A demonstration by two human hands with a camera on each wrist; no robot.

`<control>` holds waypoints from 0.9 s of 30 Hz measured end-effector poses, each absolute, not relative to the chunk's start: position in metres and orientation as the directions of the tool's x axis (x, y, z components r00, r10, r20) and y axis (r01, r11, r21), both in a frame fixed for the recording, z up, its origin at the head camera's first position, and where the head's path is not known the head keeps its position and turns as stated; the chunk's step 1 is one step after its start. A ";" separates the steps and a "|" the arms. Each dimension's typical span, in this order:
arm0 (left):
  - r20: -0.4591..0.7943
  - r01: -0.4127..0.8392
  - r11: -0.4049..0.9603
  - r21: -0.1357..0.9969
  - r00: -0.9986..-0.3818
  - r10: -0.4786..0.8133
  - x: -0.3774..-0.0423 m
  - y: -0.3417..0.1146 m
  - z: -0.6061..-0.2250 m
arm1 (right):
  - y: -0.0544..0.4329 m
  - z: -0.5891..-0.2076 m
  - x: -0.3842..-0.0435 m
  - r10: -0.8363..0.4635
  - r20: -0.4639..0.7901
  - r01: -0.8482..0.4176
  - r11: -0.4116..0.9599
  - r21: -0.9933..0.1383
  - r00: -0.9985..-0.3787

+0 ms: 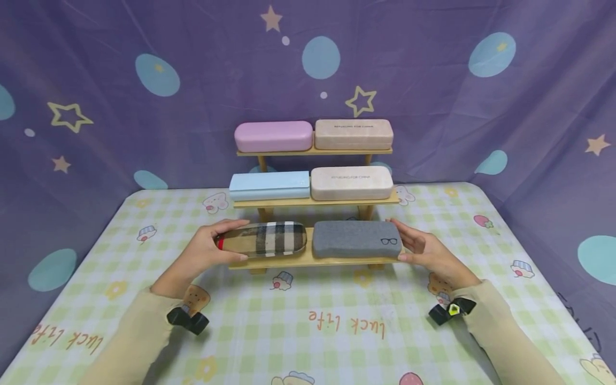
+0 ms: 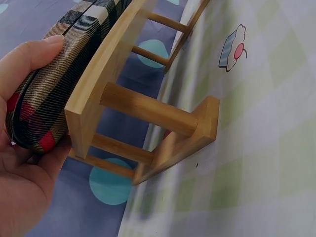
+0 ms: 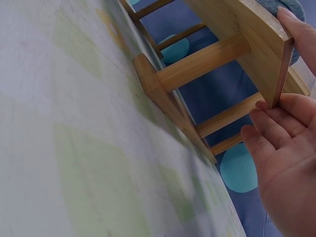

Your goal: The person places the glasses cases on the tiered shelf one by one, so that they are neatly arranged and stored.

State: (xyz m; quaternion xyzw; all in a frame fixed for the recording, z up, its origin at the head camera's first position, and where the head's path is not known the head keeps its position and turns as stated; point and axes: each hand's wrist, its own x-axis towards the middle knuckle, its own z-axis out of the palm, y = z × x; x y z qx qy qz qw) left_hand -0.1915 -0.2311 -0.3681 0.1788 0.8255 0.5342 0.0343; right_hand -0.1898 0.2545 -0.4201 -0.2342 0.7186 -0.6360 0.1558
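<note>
My left hand [image 1: 212, 243] grips the left end of a plaid glasses case [image 1: 271, 239], thumb along its front and fingers round behind. The case sits on the lowest tier of a wooden stand [image 1: 313, 262]; in the left wrist view its red-striped end lies within the hand. Beside it is a grey fabric glasses case [image 1: 353, 239] with a small glasses print. My right hand [image 1: 428, 251] holds that case's right end, thumb at the front corner and index finger at the back. In the right wrist view, the other fingers [image 3: 266, 131] curl by the shelf's end.
On the middle tier stand a light blue case [image 1: 269, 185] and a cream case [image 1: 352, 183]. A pink case [image 1: 273, 136] and a beige case [image 1: 353, 134] fill the top tier. Below is a checked tablecloth [image 1: 269, 347]; a purple curtain [image 1: 216, 32] hangs behind.
</note>
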 end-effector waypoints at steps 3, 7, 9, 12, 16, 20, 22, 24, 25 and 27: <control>0.135 0.263 0.366 0.893 -0.931 0.340 -0.193 -0.229 -0.369 | 0.254 -0.421 -0.190 -0.534 0.072 -0.136 0.082 -0.987 -0.843; 0.122 0.248 0.352 0.903 -0.931 0.344 -0.194 -0.227 -0.371 | 0.255 -0.422 -0.190 -0.531 0.069 -0.137 0.090 -0.986 -0.845; 0.116 0.242 0.359 0.901 -0.934 0.338 -0.194 -0.227 -0.371 | 0.255 -0.422 -0.191 -0.530 0.064 -0.132 0.092 -0.987 -0.846; 0.108 0.238 0.397 0.887 -0.941 0.322 -0.194 -0.227 -0.371 | 0.255 -0.423 -0.191 -0.532 0.066 -0.133 0.089 -0.987 -0.844; 0.095 0.229 0.435 0.871 -0.947 0.307 -0.194 -0.226 -0.371 | 0.254 -0.421 -0.191 -0.534 0.069 -0.137 0.089 -0.987 -0.843; 0.086 0.219 0.430 0.876 -0.948 0.308 -0.193 -0.226 -0.371 | 0.253 -0.420 -0.190 -0.534 0.072 -0.140 0.088 -0.986 -0.843; 0.089 0.223 0.426 0.877 -0.946 0.311 -0.192 -0.226 -0.372 | 0.253 -0.420 -0.190 -0.533 0.070 -0.138 0.088 -0.986 -0.843; 0.101 0.236 0.417 0.878 -0.942 0.320 -0.192 -0.227 -0.373 | 0.253 -0.420 -0.190 -0.530 0.066 -0.133 0.089 -0.987 -0.845; 0.108 0.244 0.411 0.878 -0.939 0.327 -0.192 -0.228 -0.374 | 0.253 -0.420 -0.189 -0.529 0.063 -0.130 0.089 -0.987 -0.846; 0.131 0.267 0.390 0.881 -0.931 0.341 -0.192 -0.228 -0.375 | 0.253 -0.420 -0.189 -0.526 0.060 -0.126 0.090 -0.988 -0.848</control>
